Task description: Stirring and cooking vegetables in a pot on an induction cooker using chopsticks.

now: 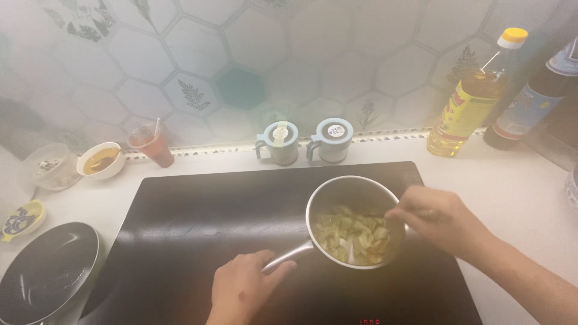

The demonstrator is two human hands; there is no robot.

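A small steel saucepan (337,189) stands on the black induction hob (198,216), filled with pale yellow cut food (352,235). My left hand (241,289) grips the pan's metal handle (288,257) at the front. My right hand (436,219) reaches over the pan's right rim, fingers closed around something thin that dips into the food; the utensil itself is too hidden to identify.
Two lidded grey jars (278,143) (331,139) stand behind the hob. An oil bottle (472,99) and a dark bottle (530,102) are at the back right. Left: a red cup (152,144), small bowls (101,159) (51,165), a dark pan (45,274).
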